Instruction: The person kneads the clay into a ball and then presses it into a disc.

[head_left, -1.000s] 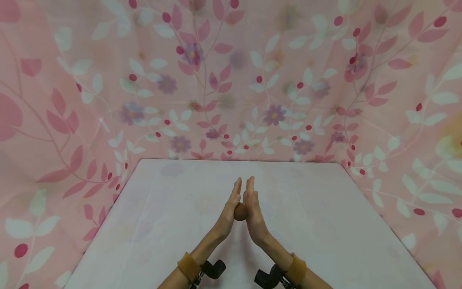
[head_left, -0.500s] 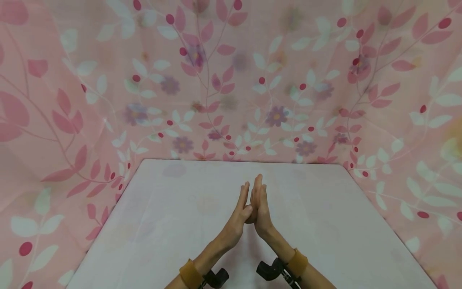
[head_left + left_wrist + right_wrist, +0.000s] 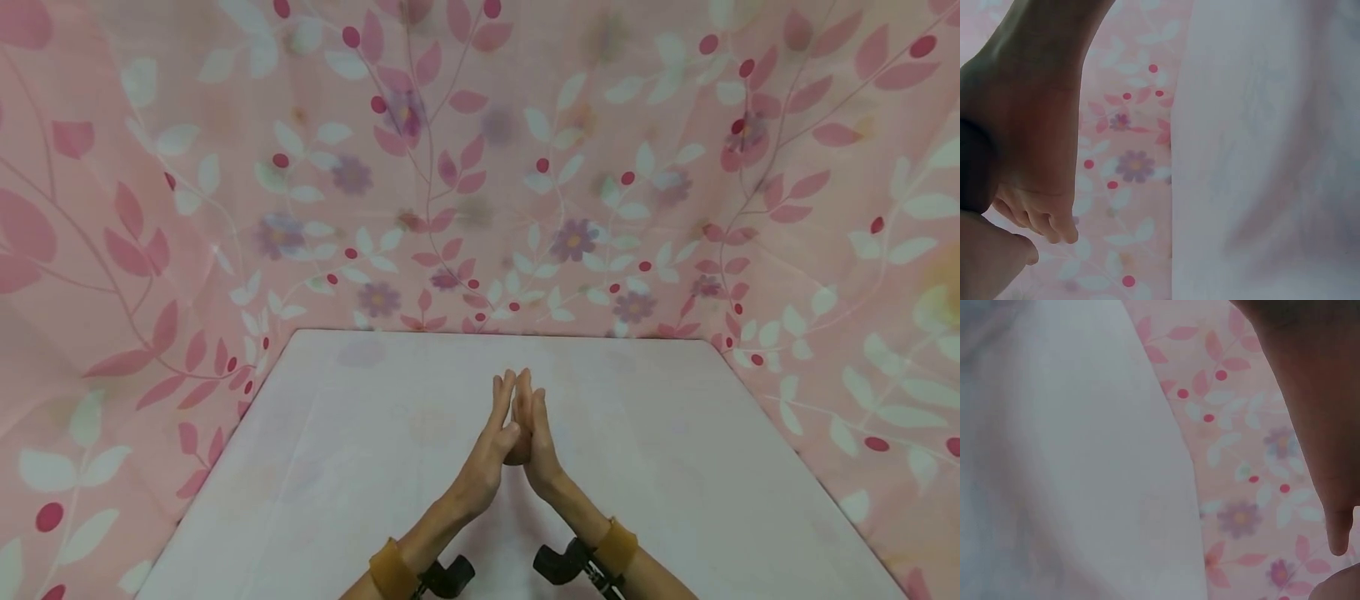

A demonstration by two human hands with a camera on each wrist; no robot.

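In the head view a small brown ball sits between the two palms, partly covered by the left thumb. My left hand presses it from the left and my right hand from the right. Fingers on both hands are straight and point forward and up. The fingertips of the two hands are close together. In the left wrist view the ball is a dark round shape cut off at the left edge. The right wrist view shows parts of the hands, and no ball is visible there.
A white table lies below the hands, with faint shadows on it. Pink floral cloth hangs behind and at both sides. Each wrist wears a mustard band with a small black camera.
One second ago the ball showed whole between the palms; now the left thumb covers part of it. The hands have shifted against each other, the right one forward and then back.
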